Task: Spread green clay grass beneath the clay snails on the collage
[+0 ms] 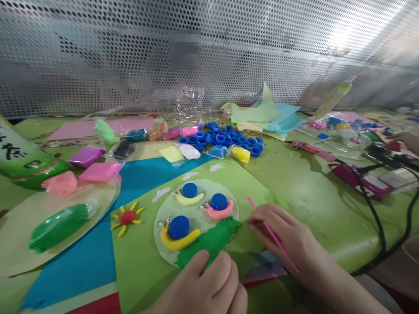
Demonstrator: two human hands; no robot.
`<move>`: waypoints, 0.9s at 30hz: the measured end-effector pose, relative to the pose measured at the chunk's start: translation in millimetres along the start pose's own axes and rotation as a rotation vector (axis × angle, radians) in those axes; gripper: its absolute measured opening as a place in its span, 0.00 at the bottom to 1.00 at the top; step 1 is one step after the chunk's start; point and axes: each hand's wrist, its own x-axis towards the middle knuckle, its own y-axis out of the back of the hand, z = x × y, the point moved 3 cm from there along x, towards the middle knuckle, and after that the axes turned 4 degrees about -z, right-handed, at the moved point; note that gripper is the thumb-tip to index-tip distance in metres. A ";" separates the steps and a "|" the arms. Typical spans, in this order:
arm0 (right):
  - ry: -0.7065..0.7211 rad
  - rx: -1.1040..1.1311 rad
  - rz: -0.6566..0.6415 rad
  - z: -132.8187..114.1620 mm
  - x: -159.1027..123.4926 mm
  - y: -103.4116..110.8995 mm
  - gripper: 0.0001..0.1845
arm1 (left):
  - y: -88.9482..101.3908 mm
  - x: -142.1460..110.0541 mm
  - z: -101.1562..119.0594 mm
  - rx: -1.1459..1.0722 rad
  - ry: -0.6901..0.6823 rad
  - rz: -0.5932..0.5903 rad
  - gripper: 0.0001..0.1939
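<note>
My right hand (290, 237) grips a thin pink clay modelling tool (275, 237) between its fingers, beside the right edge of a light green card (140, 266). At the card's lower middle, my left hand (209, 283) is closed, fingers curled against a patch of dark green modelling clay (209, 240); its fingertips are hidden. Above that patch, on a pale round disc (196, 211), are three clay snails with blue bottle-cap shells: a yellow snail (180, 242), a pale yellow snail (190, 199) and a pink snail (221, 212). A red and yellow clay sun (127, 218) lies at left.
Blue caps (220, 138) are heaped behind the card. Clay packets, including a green packet (59, 226), lie left. A glue gun (310, 149) and black cable (376, 222) lie right, near another person's hand (406, 141). A perforated metal panel (131, 56) stands behind.
</note>
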 end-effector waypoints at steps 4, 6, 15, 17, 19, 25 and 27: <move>0.075 0.000 -0.069 -8.4 5.7 -8.9 0.11 | -0.3 0.0 -1.2 0.002 0.002 0.021 0.07; 0.094 -0.043 -0.098 -8.8 6.2 -11.8 0.13 | -0.4 -1.1 -1.7 -0.002 0.002 0.031 0.07; 0.224 -0.309 -0.129 3.1 -1.8 -27.6 0.10 | 2.3 -2.3 0.7 0.014 -0.012 0.004 0.05; 0.243 -0.337 -0.128 6.9 -2.4 -24.4 0.09 | 2.9 -3.1 1.6 0.020 -0.019 0.015 0.05; 0.214 -0.316 -0.100 9.7 -2.3 -14.9 0.10 | 2.5 -3.3 1.7 0.028 -0.023 0.001 0.04; 0.053 -0.031 0.009 -1.6 1.4 2.4 0.07 | 2.4 -1.2 1.9 0.049 -0.060 -0.029 0.03; 0.080 -0.005 -0.023 -10.5 1.2 -4.3 0.07 | 4.4 -3.6 4.2 0.088 -0.067 -0.034 0.02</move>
